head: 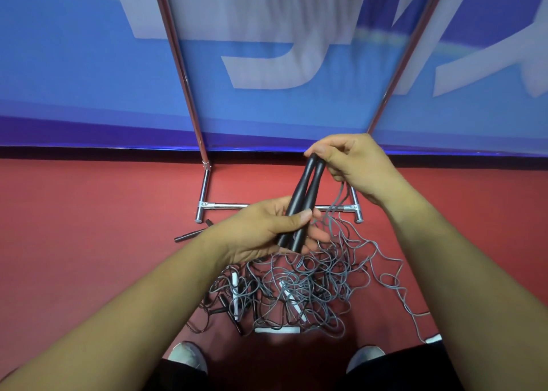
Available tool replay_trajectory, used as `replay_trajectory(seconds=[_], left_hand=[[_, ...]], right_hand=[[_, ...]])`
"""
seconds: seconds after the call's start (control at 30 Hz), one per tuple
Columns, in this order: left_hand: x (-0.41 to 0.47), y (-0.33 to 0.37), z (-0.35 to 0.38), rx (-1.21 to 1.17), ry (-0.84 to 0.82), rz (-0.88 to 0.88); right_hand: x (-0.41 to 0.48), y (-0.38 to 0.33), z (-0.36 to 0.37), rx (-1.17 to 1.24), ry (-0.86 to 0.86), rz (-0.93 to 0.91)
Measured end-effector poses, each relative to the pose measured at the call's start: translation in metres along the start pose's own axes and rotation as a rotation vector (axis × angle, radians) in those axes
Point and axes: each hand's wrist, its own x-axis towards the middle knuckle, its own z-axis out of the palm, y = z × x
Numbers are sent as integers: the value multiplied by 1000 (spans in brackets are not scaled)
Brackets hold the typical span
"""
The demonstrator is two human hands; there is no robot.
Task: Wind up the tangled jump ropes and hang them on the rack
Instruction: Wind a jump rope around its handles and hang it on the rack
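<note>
Left hand [267, 230] grips the lower ends of two slim black plastic jump-rope handles [302, 203], thumb pressed across the front and fingers curled underneath. Right hand [355, 165], a little higher and farther out, pinches the top ends of the same pair between thumb and bent fingers. The handles lie side by side, touching, and slant up from the left hand to the right one. A thin grey cord [338, 200] drops from under the right hand and runs down into the pile below.

Beneath the hands, a tangled heap of grey and black jump ropes [305, 289] lies on the dark red floor [89, 227], just ahead of two pale shoe toes [188, 355]. Several white stick-shaped handles [235, 295] are caught up in the loops, and a few loose grey strands trail off to the right. A separate black handle [192, 233] lies on the floor to the left of the heap, near the rack's foot.

Past the heap stands a chrome metal tube rack [228, 206]. Its low crossbar is partly hidden by the hands, and its two uprights rise out of the top of the view. Behind it hangs a blue banner with large pale lettering [267, 108], blurred.
</note>
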Motion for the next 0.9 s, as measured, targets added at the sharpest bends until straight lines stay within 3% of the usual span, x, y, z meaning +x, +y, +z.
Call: replay_trajectory(seconds=[0.13, 0.27, 0.37, 0.5, 0.63, 0.73, 0.9], left_hand=[[1, 0, 1, -61, 51, -10], [0, 2, -1, -167, -18, -32], [-2, 6, -4, -110, -73, -49], [-1, 5, -3, -6, -18, -43], [1, 6, -5, -59, -31, 23], [3, 12, -10, -117, 65, 117], [0, 33, -24, -387, 296, 344]], right_hand=[[1, -4, -1, -53, 50, -47], [2, -1, -6, -73, 76, -56], [2, -2, -7, -76, 51, -59], [1, -4, -4, -85, 50, -71], [3, -1, -1, 6, 104, -64], [6, 6, -5, -22, 82, -57], [3, 36, -2, -168, -144, 111]])
